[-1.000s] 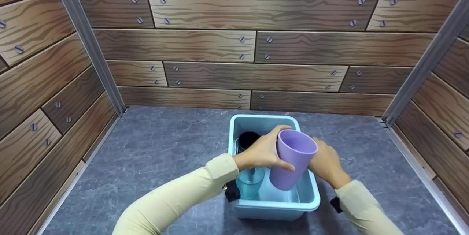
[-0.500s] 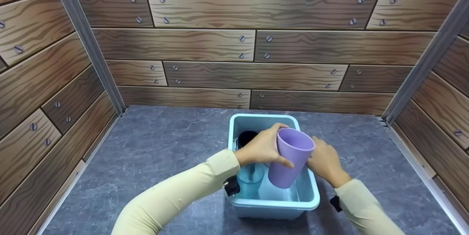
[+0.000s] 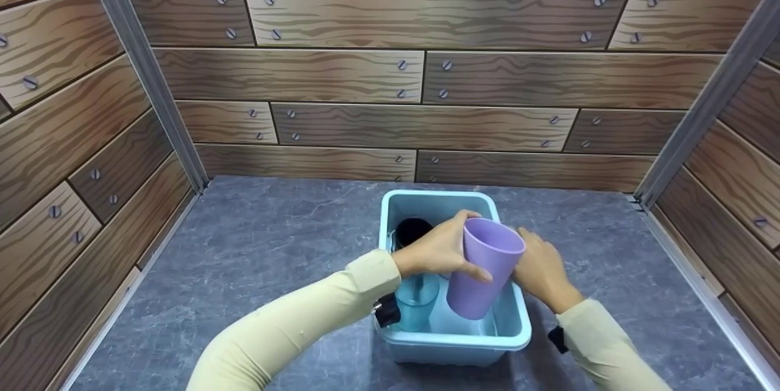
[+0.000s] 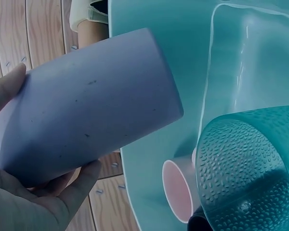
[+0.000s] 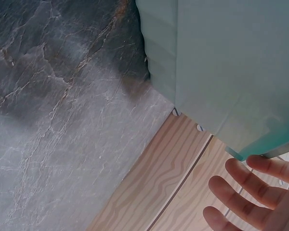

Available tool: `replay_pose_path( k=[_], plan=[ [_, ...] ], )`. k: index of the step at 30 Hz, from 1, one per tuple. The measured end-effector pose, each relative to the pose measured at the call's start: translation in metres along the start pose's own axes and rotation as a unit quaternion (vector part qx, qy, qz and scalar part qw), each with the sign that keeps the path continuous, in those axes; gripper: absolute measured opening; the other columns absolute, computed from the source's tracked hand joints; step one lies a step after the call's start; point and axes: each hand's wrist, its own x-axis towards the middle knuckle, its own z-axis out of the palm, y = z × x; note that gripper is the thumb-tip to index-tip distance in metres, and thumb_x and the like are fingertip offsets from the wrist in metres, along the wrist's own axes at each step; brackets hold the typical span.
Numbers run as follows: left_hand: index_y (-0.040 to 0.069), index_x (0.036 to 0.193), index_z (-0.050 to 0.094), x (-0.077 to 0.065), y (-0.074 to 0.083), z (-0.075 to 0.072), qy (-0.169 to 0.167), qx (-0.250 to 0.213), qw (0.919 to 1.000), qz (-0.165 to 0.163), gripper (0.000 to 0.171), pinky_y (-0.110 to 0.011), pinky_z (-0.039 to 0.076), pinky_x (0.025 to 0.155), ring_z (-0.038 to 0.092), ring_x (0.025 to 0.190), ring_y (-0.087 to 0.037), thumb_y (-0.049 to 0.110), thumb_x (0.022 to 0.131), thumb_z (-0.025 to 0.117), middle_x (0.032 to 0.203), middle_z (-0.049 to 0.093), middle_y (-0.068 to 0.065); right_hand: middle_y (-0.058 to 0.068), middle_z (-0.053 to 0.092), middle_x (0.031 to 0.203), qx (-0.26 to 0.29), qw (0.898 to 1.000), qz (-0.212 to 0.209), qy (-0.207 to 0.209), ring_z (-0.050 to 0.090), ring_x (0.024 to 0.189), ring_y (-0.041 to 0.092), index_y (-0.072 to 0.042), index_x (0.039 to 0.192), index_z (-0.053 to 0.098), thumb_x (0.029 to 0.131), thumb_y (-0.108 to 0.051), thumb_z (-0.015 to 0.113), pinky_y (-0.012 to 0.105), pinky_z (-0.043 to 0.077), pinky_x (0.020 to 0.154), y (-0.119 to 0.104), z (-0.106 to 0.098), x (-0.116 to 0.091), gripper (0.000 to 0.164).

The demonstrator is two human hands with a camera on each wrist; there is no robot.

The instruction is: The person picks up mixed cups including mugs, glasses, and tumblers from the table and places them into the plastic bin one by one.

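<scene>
My left hand (image 3: 436, 251) grips a purple cup (image 3: 478, 281) around its side, thumb on the near face. Tilted with its mouth up and to the right, the cup overlaps the light blue bin (image 3: 451, 340) in the head view. The left wrist view shows its dark-specked side and base above the bin. At the bin's right rim is my right hand (image 3: 539, 266), partly behind the cup. Its loosely bent fingers (image 5: 248, 192) show in the right wrist view, with the index fingertip right at the rim; its thumb is hidden.
Inside the bin are a clear teal textured tumbler (image 4: 250, 163), a small pink cup (image 4: 178, 187) and a dark round-mouthed vessel (image 3: 412, 231). The bin stands on a grey marbled tabletop (image 3: 292, 232). Wood-patterned walls (image 3: 341, 74) rise behind and at both sides.
The purple cup and my left hand shift only slightly, a little up and left, then back down. My right hand stays at the bin's rim.
</scene>
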Motion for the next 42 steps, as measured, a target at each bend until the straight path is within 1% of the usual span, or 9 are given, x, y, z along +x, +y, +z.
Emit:
replay_pose_path(
  k=[4,10,17,22,26,31,34,40,42],
  plan=[
    [0.009,0.139,0.033,0.0002,-0.0010,0.0009,-0.005,-0.006,0.9999,-0.009,0.092,-0.024,0.045,0.090,0.057,0.104,-0.012,0.028,0.065,0.085,0.123,0.056,-0.006,0.024,0.063,0.098,-0.001,1.000,-0.005,0.002,0.062,0.085,0.042,0.001,0.115,0.059,0.085,-0.016,0.058,0.056,0.049,0.072,-0.0011,-0.0005,-0.0001,0.034],
    [0.008,0.137,0.035,0.0014,-0.0020,0.0023,-0.001,0.008,0.9998,-0.016,0.090,-0.023,0.045,0.091,0.057,0.104,-0.011,0.030,0.065,0.085,0.121,0.057,-0.006,0.022,0.062,0.093,-0.010,1.000,-0.004,-0.002,0.062,0.081,0.040,0.001,0.108,0.059,0.085,-0.016,0.059,0.054,0.049,0.067,-0.0025,-0.0018,0.0017,0.028],
    [0.013,0.136,0.036,0.0039,-0.0015,0.0008,0.006,0.062,0.9977,-0.027,0.093,-0.025,0.048,0.087,0.058,0.104,-0.012,0.029,0.060,0.087,0.121,0.058,-0.004,0.018,0.063,0.093,-0.017,1.000,-0.004,-0.009,0.062,0.080,0.038,-0.003,0.102,0.059,0.086,-0.017,0.059,0.052,0.050,0.063,-0.0038,-0.0008,0.0033,0.021],
    [0.016,0.143,0.032,0.0056,0.0007,-0.0010,0.006,0.106,0.9936,-0.039,0.103,-0.029,0.048,0.091,0.056,0.111,-0.013,0.032,0.058,0.088,0.128,0.056,-0.002,0.019,0.063,0.099,-0.009,1.000,0.009,-0.022,0.062,0.085,0.038,-0.002,0.109,0.059,0.089,-0.023,0.056,0.053,0.050,0.068,-0.0035,-0.0010,0.0040,0.029],
    [0.018,0.143,0.033,0.0067,0.0026,-0.0020,0.007,0.133,0.9902,-0.044,0.103,-0.028,0.048,0.089,0.056,0.110,-0.013,0.033,0.057,0.089,0.127,0.056,-0.001,0.020,0.063,0.100,0.005,0.999,0.020,-0.027,0.062,0.086,0.039,-0.002,0.111,0.058,0.089,-0.027,0.056,0.054,0.050,0.070,-0.0027,-0.0013,0.0042,0.033],
    [0.017,0.140,0.037,0.0068,0.0036,-0.0013,0.003,0.164,0.9855,-0.043,0.100,-0.026,0.050,0.084,0.058,0.105,-0.012,0.036,0.057,0.088,0.123,0.055,-0.001,0.020,0.063,0.099,0.010,0.999,0.021,-0.025,0.062,0.086,0.039,-0.002,0.110,0.058,0.087,-0.029,0.059,0.054,0.050,0.070,-0.0017,-0.0010,0.0037,0.036],
    [0.015,0.138,0.039,0.0064,0.0033,0.0002,-0.003,0.187,0.9819,-0.032,0.096,-0.024,0.050,0.083,0.058,0.103,-0.011,0.039,0.058,0.087,0.121,0.055,-0.001,0.019,0.063,0.096,0.009,1.000,0.019,-0.023,0.062,0.084,0.038,-0.003,0.107,0.058,0.086,-0.028,0.059,0.053,0.050,0.068,-0.0014,-0.0002,0.0035,0.033],
    [0.012,0.133,0.043,0.0066,0.0026,0.0027,-0.018,0.266,0.9638,0.008,0.089,-0.023,0.049,0.082,0.057,0.102,-0.010,0.050,0.061,0.081,0.118,0.057,0.000,0.017,0.062,0.093,-0.002,0.999,0.016,-0.028,0.061,0.080,0.036,-0.004,0.103,0.058,0.087,-0.026,0.057,0.051,0.049,0.065,-0.0022,-0.0004,0.0036,0.026],
    [0.012,0.132,0.043,0.0076,0.0020,0.0026,-0.022,0.276,0.9609,0.014,0.089,-0.023,0.049,0.082,0.056,0.102,-0.010,0.053,0.062,0.079,0.117,0.058,0.000,0.017,0.062,0.093,-0.003,0.999,0.016,-0.030,0.061,0.080,0.036,-0.004,0.103,0.058,0.088,-0.025,0.056,0.051,0.049,0.064,-0.0024,-0.0008,0.0042,0.026]
  ],
)
